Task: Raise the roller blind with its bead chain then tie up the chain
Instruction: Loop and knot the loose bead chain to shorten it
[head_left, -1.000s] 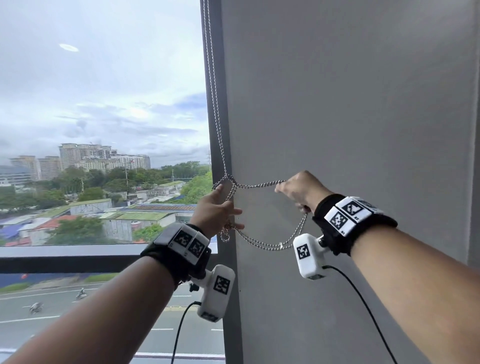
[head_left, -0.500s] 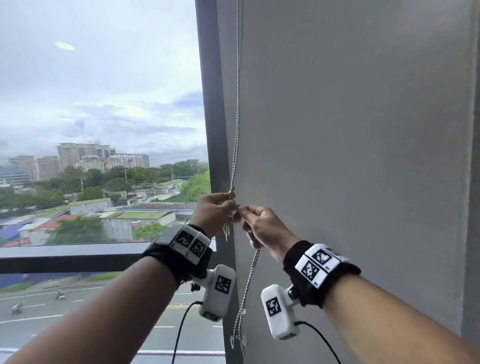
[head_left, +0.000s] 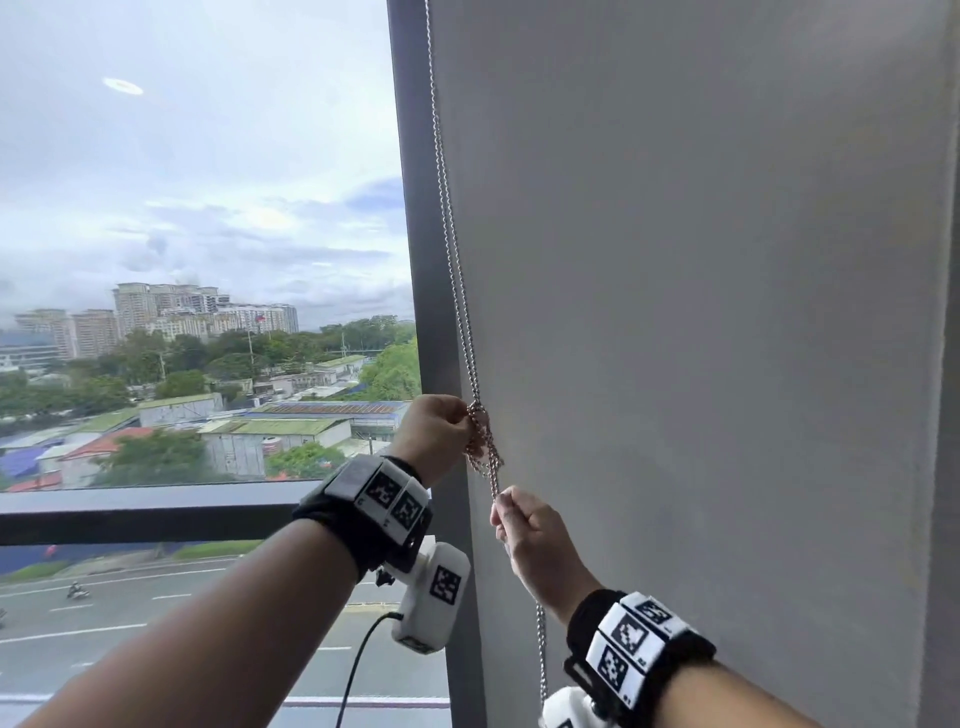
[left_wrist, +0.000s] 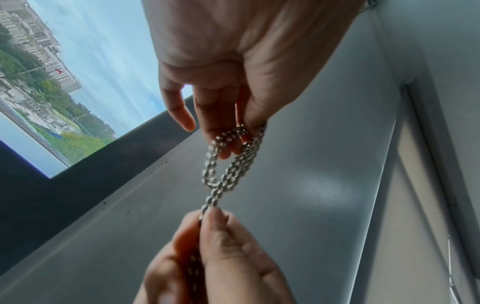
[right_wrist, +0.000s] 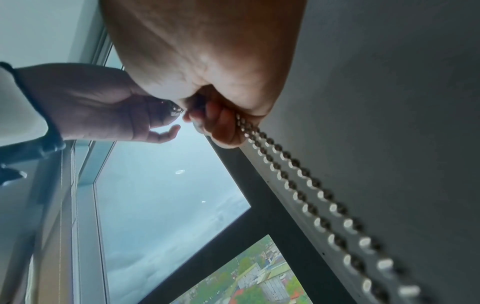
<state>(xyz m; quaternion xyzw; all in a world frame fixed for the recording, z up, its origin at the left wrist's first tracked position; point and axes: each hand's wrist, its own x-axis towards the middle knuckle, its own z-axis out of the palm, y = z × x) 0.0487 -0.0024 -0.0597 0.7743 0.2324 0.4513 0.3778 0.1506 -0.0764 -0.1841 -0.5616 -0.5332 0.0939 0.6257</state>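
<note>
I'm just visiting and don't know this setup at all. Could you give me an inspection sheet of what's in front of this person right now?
Surface: plain grey wall panel beside a dark window frame; no table seen.
Job's things: silver metal bead chain, two strands hanging along the panel edge, looped into a loose knot; the blind itself is not in view.
Clutter: nothing seen.
Hands: left hand pinches the knot loop; right hand below it grips the strands, which hang on beneath it.
Cables: black cable hanging from the white left wrist camera.
Surroundings: cloudy sky, tower blocks, trees, low roofs and a road outside.
</note>
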